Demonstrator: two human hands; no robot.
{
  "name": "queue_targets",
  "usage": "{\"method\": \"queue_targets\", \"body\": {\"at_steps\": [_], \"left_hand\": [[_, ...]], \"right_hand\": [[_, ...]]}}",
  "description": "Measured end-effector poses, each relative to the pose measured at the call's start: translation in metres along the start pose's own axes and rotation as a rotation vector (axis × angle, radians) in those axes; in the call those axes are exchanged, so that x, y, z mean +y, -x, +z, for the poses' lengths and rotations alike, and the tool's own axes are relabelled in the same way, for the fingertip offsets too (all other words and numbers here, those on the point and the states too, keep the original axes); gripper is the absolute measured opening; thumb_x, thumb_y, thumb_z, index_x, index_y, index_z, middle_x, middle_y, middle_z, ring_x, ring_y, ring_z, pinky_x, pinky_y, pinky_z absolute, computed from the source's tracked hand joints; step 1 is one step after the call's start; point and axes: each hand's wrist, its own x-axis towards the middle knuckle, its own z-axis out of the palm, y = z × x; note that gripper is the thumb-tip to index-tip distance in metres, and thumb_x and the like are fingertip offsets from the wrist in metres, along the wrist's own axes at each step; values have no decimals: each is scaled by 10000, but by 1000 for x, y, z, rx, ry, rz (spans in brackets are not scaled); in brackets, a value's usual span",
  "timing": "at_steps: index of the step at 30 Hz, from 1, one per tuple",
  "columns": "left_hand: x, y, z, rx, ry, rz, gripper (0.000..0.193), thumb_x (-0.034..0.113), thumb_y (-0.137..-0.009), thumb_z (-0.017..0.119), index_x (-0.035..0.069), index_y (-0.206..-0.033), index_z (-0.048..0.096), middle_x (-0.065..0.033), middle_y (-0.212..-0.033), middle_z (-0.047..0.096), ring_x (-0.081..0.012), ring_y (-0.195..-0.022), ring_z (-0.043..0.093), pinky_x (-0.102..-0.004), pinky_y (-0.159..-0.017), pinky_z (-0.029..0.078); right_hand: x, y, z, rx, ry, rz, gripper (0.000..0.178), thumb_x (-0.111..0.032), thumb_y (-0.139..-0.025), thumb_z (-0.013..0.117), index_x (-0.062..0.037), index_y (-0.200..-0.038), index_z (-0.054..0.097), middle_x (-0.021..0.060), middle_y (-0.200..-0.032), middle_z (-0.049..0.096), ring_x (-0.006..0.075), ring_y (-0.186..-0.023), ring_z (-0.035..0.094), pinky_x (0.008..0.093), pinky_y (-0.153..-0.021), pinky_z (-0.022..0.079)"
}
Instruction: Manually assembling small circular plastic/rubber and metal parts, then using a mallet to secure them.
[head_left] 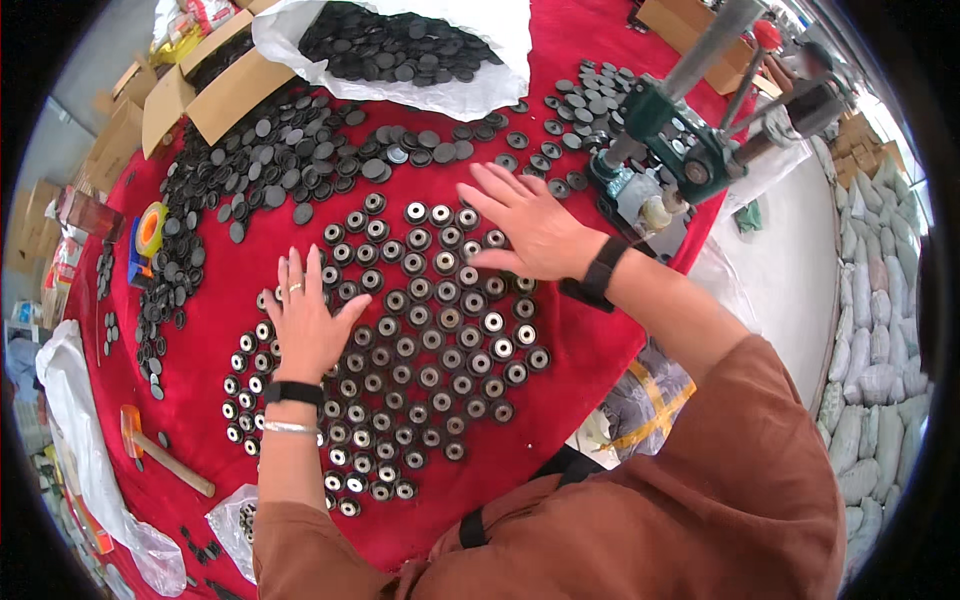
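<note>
Many small round metal-and-black parts with a center hole (429,377) stand side by side on a red cloth (590,345). My left hand (312,325) lies over the left part of this group, palm down, fingers spread and pointing away from me. Some parts beneath it are hidden. At the far right edge of the group, my right hand (535,225) reaches in with its fingers apart, pointing left over the parts. Neither hand grips anything. Dark bands circle both wrists.
Loose black discs (290,165) form a heap behind the group. A white sack (480,95) holds more discs at the back. A green hand press (660,150) stands at the far right. On the left lie a hammer (175,463), a tape roll (150,230) and plastic bags (95,440).
</note>
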Motion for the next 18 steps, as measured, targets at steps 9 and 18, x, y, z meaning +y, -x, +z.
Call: {"method": "queue_targets", "body": {"at_steps": [9,18], "left_hand": [[20,-62,25,-55,-18,55,963,594,-751,612,44,-1439,224,-174,-1498,211,-303,-1397,172,-525,-1108,131],[19,-54,43,73,16,193,873,553,-776,601,21,-1396,292,-204,-1437,290,-342,-1328,286,-525,-1076,208]], "right_hand": [[-3,-100,84,-72,-86,-239,704,-494,-839,549,-75,-1372,360,198,-1439,317,311,-1323,338,491,-989,325],[-9,-95,92,-324,-131,-205,668,-471,-891,479,-129,-1428,275,164,-1478,250,327,-1357,267,565,-1012,282]]}}
